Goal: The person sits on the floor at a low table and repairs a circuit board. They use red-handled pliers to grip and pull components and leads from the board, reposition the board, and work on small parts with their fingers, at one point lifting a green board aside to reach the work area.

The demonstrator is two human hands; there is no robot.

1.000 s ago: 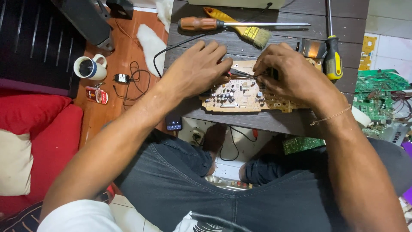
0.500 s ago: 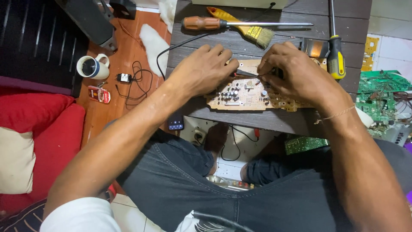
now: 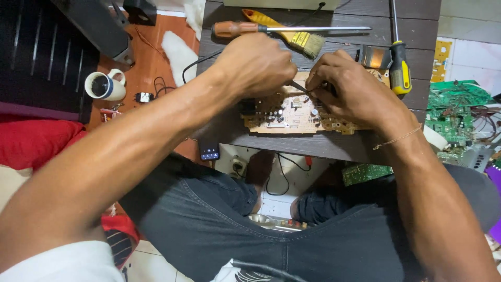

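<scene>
Nearest us, our dark-trousered knees sit under the edge of a dark wooden table (image 3: 334,146), where a tan circuit board (image 3: 284,116) lies flat. Our left hand (image 3: 255,65) closes its fingers on a thin metal tool (image 3: 298,86) over the board's upper edge, and our right hand (image 3: 349,89) curls tight beside it, what it pinches hidden. Farther back lie an orange-handled screwdriver (image 3: 237,28), a yellow paintbrush (image 3: 292,35) and a yellow-and-black screwdriver (image 3: 400,68)

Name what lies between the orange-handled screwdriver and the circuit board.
In the head view, a paintbrush with a yellow handle lies slantwise between the orange-handled screwdriver and the circuit board; the left hand partly covers that stretch.
</scene>
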